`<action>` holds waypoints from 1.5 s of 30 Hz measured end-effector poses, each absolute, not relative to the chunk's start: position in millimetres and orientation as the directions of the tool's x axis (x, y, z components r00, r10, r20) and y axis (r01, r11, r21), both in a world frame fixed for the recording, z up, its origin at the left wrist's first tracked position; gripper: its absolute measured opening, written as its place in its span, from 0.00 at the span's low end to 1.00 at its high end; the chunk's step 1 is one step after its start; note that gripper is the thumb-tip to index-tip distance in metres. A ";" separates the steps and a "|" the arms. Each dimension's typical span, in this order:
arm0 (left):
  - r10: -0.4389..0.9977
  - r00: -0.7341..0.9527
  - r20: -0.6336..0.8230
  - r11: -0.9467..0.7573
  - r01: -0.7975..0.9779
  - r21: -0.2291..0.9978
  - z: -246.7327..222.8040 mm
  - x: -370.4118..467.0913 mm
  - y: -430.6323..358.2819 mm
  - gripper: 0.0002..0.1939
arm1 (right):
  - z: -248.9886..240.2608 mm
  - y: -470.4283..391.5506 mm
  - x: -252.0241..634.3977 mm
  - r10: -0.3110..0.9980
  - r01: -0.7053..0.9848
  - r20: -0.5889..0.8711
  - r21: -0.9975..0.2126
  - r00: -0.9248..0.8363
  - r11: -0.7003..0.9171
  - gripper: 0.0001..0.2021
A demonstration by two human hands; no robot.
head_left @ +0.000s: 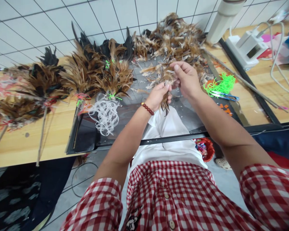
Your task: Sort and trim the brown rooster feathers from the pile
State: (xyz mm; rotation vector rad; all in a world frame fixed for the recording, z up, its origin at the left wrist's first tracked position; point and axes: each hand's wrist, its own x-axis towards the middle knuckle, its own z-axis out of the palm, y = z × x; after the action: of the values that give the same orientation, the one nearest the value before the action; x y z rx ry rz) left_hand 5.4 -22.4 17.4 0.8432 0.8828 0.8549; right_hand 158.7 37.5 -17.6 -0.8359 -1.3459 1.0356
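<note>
My left hand [158, 97], with a beaded bracelet at the wrist, is closed around a small bunch of brown feathers [165, 106] whose tips hang below it. My right hand [187, 78] is closed in a pinch just beside it, near the quills. A thin pale strand shows at its fingertips; I cannot make out whether it is a quill or a strip. Behind both hands rises a large heap of loose brown feathers [173, 38]. Left of my left hand lies a tangle of clear plastic strip [104, 114].
Tied feather bundles on sticks [80, 75] stand to the left. At right are bright green ties [220, 84], blue-handled scissors or snips [227, 96], a long stick [245, 81] and a white power adapter [249, 48]. A phone-like dark slab [86, 134] rests at the front left. A red basket [208, 149] sits below.
</note>
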 end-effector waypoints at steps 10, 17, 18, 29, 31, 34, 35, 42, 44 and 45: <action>0.893 0.321 -0.316 0.396 -0.224 0.890 23.1 3.7 -20.0 0.13 | 7.1 14.3 160.2 0.926 -0.045 0.016 -0.999 -0.378 -0.001 0.30; 0.867 0.422 -0.265 0.409 -0.299 0.862 25.7 1.3 -22.7 0.15 | 7.4 10.1 149.7 0.956 -0.147 0.054 -0.989 -0.289 0.012 0.26; 0.871 0.415 -0.262 0.404 -0.303 0.863 25.1 1.8 -22.8 0.16 | 7.2 10.6 148.8 0.963 -0.156 0.062 -0.988 -0.262 0.021 0.25; 0.943 0.160 -0.291 0.301 -0.039 0.953 11.0 -1.2 -10.6 0.18 | 25.0 16.6 175.6 0.933 -0.237 0.112 -0.971 -0.341 0.030 0.23; 0.961 0.165 -0.222 0.214 0.066 0.975 3.4 -2.4 -7.0 0.18 | 27.1 13.8 176.5 0.923 -0.156 0.127 -0.985 -0.363 0.074 0.22; 0.951 0.288 -0.110 0.044 0.225 0.973 -1.9 -4.2 -6.8 0.18 | 29.5 9.6 174.9 0.905 -0.040 0.163 -0.986 -0.392 0.160 0.20; 0.930 0.356 -0.096 -0.002 0.265 0.964 -0.9 -4.6 -8.6 0.19 | 29.9 9.0 174.5 0.903 -0.019 0.183 -0.982 -0.388 0.190 0.18; 0.762 0.610 -0.217 0.183 0.118 0.976 27.5 -5.5 -28.7 0.20 | 21.9 15.1 172.0 0.922 0.058 0.256 -0.957 -0.291 0.285 0.10; 0.814 0.534 -0.229 0.276 -0.008 0.961 34.2 -6.9 -29.2 0.20 | 18.9 17.2 170.8 0.918 0.079 0.290 -0.944 -0.271 0.321 0.08; 0.845 0.481 -0.232 0.302 -0.071 0.951 36.2 -7.6 -28.4 0.20 | 17.8 18.1 170.5 0.911 0.109 0.311 -0.930 -0.273 0.350 0.07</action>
State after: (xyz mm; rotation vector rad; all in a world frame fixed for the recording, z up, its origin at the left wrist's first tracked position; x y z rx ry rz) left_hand -7.6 -28.4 36.2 1.0975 0.8724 0.7225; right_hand 170.5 18.1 17.8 -0.9268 -1.6520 1.0453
